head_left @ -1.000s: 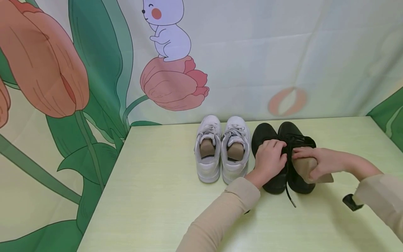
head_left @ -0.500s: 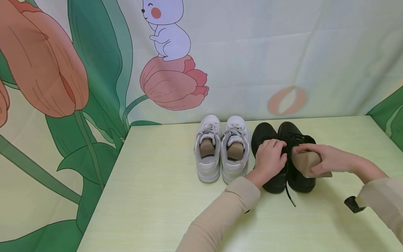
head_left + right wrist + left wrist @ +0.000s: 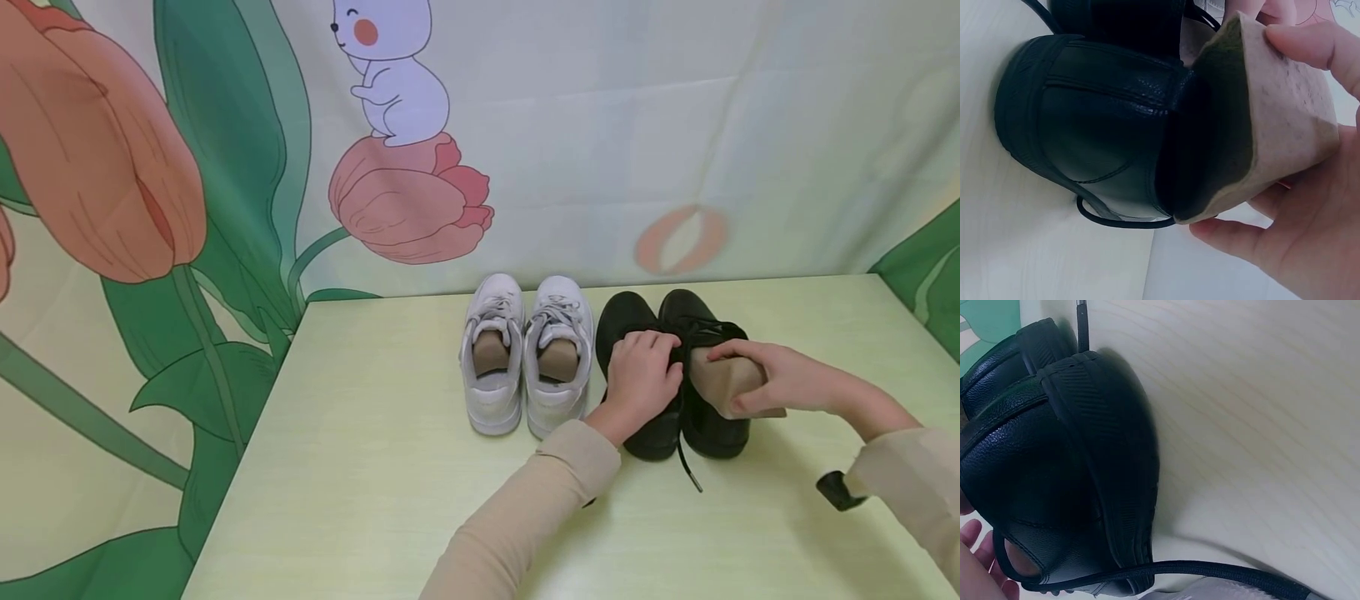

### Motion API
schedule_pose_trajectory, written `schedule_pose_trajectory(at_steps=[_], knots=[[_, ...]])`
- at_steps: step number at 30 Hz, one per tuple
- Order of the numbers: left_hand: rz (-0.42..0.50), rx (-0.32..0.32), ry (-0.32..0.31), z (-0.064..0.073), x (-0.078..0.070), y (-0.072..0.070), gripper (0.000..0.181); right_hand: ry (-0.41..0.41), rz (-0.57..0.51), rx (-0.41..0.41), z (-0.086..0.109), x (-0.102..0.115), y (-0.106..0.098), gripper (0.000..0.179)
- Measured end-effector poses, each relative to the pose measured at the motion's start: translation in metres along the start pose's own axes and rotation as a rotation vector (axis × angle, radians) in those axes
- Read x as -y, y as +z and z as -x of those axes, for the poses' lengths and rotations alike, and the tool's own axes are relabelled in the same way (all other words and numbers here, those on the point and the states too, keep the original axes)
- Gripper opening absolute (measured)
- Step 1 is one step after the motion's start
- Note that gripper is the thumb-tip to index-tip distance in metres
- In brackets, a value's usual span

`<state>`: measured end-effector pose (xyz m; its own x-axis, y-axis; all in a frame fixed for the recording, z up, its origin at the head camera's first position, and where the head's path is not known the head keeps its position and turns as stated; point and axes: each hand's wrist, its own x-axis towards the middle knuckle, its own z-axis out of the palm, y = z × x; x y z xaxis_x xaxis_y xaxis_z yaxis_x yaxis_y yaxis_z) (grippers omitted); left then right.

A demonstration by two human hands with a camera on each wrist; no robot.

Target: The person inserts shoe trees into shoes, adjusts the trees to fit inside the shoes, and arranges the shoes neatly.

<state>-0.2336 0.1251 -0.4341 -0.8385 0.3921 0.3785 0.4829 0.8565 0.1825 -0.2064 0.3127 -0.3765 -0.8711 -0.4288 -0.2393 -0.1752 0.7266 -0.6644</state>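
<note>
Two black lace-up shoes stand side by side, toes toward the backdrop. My left hand (image 3: 641,379) grips the left black shoe (image 3: 654,439) at its opening, fingers curled over near the laces. With thumb and fingers, my right hand (image 3: 798,377) holds a brown moulded-paper shoe insert (image 3: 722,383) whose front end is inside the right black shoe (image 3: 720,435). The right wrist view shows the hollow insert (image 3: 1291,115) tilted up out of the shoe's collar (image 3: 1169,112), with its open end toward the heel. The insert's front is hidden.
Left of the black pair are two white sneakers (image 3: 491,410), each with a brown insert (image 3: 558,361) inside. A loose black lace (image 3: 690,471) trails onto the pale table (image 3: 360,433). A printed cloth backdrop (image 3: 562,167) hangs behind. By my right cuff is a small black object (image 3: 836,490).
My right hand has shifted slightly up, its fingers now arched higher over the insert, whose back end has risen a little. My left hand has kept its place on the shoe.
</note>
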Motion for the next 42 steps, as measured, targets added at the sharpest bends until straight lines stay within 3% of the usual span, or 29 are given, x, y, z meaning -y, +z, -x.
schedule_pose_trajectory(at_steps=[11,16,23,34,42], knots=[[-0.042,0.014,0.020,-0.005,-0.004,0.002,0.029,-0.050,0.035,-0.147,0.006,-0.012,0.012,0.060],[-0.070,0.053,0.035,-0.011,-0.006,0.001,0.033,-0.061,0.019,-0.196,0.011,-0.018,0.016,0.064],[-0.104,0.098,0.041,-0.019,-0.009,0.003,0.034,-0.053,-0.011,-0.225,0.014,-0.023,0.021,0.064],[-0.140,0.094,0.033,-0.026,-0.010,0.009,0.031,-0.053,-0.034,-0.228,0.016,-0.025,0.022,0.064],[-0.162,0.126,0.023,-0.030,-0.010,0.013,0.032,-0.047,-0.046,-0.226,0.016,-0.026,0.021,0.063]])
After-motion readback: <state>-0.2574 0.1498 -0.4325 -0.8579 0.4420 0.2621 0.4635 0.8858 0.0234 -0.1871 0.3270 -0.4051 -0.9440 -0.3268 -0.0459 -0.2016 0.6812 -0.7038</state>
